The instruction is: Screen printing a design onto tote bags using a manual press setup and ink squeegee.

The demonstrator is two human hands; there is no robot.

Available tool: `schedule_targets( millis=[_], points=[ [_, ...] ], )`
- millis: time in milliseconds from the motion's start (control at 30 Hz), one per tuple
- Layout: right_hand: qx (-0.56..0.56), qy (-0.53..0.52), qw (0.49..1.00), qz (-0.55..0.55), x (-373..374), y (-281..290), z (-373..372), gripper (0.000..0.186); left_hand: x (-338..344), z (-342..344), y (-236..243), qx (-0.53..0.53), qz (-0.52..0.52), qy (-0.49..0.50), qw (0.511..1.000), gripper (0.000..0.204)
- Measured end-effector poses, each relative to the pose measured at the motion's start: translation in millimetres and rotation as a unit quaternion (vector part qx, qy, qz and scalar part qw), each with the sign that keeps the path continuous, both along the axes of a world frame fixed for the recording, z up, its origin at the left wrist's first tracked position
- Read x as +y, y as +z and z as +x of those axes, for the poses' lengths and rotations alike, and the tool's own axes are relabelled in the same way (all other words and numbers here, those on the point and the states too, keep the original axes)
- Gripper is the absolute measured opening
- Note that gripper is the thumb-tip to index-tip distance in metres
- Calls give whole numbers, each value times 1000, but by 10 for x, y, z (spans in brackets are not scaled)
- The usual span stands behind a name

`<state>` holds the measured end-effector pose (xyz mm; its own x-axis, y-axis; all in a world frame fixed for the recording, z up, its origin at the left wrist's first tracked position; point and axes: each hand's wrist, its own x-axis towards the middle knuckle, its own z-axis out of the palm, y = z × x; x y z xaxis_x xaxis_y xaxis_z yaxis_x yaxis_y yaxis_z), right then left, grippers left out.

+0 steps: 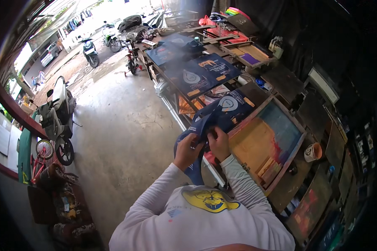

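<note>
Head view: left hand [186,152] and right hand [219,144] partly hide navy cloth [202,124]

Cloth [203,124] ahead, frame [287,163] right (bucket [313,152] beside)

Blue cloth [206,123], bunched between left hand [187,150] and right hand [219,144]: inner folds hidden from where I stand, several fingertips lost among them. White shirt [205,230], cut off by the bottom edge of view; farthest printed cloth [165,52], its print hazy and blurred past my reading. Two figures [38,78] outdoors, too small to make out; small pale items [361,147] in the dark at right, too dim to identify.
</note>
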<state>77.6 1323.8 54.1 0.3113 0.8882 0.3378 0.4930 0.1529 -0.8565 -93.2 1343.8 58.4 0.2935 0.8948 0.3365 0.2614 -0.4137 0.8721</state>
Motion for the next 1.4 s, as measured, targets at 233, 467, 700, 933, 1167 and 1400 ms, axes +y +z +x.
schedule_targets(
  millis=[233, 467, 700, 933, 1167, 1400],
  points=[
    [86, 14, 995, -54, -106, 84, 368, 33, -93, 289, -78, 0, 8, 7, 1000, 18],
    [193, 105, 973, -69, -330, -44, 655, 28, -182, 588, 50, -26, -27, -12, 999, 18],
    [101, -12, 993, 58, -419, 108, 1193, 19, -468, 1001, 293, 46, 2, -67, 997, 20],
    [247, 59, 967, 34, -836, 702, 1570, 17, -395, 1460, 761, -13, 152, -124, 981, 14],
    [201, -22, 979, -15, -1200, 513, 1988, 11, -336, 1928, 696, 16, 93, -180, 979, 18],
    [255, -28, 966, -37, -1559, 460, 2148, 29, -565, 2372, 589, 31, 116, -225, 967, 26]
  ],
)
